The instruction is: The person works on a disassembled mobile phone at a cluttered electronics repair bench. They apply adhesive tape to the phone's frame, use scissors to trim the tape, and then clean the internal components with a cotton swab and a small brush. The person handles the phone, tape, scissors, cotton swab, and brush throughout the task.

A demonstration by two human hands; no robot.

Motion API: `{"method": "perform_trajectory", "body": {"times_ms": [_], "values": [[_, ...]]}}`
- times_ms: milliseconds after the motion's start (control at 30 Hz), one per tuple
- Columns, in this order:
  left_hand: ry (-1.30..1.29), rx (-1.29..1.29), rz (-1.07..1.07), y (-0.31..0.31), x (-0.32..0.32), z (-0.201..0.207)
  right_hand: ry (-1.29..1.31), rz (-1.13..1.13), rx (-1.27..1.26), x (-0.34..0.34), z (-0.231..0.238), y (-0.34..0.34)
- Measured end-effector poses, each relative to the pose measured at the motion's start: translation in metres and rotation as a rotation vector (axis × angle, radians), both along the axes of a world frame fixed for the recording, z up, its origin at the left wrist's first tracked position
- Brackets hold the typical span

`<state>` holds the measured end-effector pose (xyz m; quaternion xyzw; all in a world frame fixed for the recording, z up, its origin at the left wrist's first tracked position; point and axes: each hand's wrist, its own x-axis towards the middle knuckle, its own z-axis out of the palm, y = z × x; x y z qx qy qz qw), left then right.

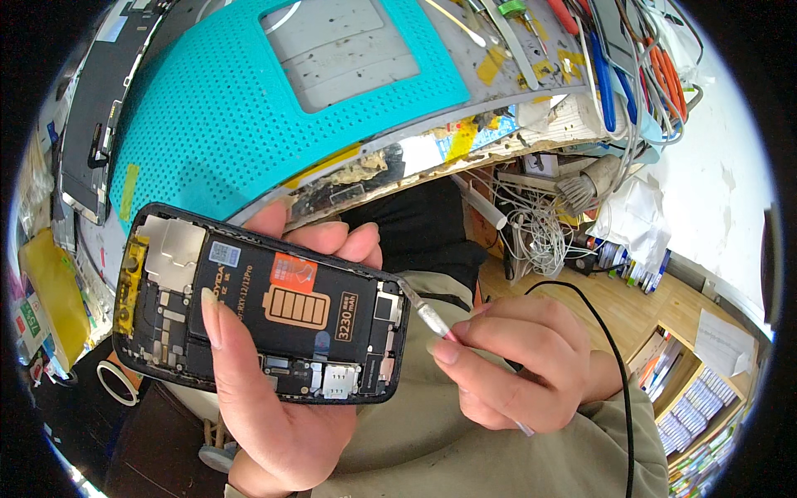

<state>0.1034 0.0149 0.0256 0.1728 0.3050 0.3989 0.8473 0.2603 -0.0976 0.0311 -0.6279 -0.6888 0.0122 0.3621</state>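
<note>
An opened smartphone (203, 357) lies tilted in my left hand (274, 432), its inside facing up. My left thumb presses across its face and the other fingers curl round the far edge. Inside it sit a black battery (241, 303) with an orange sticker, bare metal shields and a strip of yellow tape (129, 286) at the left end. Between thumb and fingers my right hand (527, 361) pinches a slim tool (433, 319) with a silvery metal end and a reddish grip. Its tip is at the phone's upper right corner; whether it touches I cannot tell.
Beyond the phone a perforated turquoise mat (207, 124) covers the workbench. A detached phone screen (95, 124) lies at the left. Pliers (602, 83), a cotton swab (457, 23) and tweezers lie at the far right. A black cable (618, 357) loops beside my right arm, near a bookshelf (706, 407).
</note>
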Motion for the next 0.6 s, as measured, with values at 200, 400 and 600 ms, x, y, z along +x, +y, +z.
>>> {"method": "perform_trajectory", "body": {"times_ms": [200, 400, 600], "values": [[0.116, -0.007, 0.007, 0.0014, 0.0024, 0.0072, 0.018, -0.041, 0.042, -0.0019, -0.003, -0.0006], [0.089, -0.004, -0.005, 0.0031, 0.0005, 0.0066, 0.033, -0.04, 0.063, -0.0014, -0.0057, -0.0012], [0.072, -0.017, -0.006, 0.004, -0.0006, 0.008, 0.019, 0.005, 0.033, 0.0044, -0.0029, -0.0033]]}}
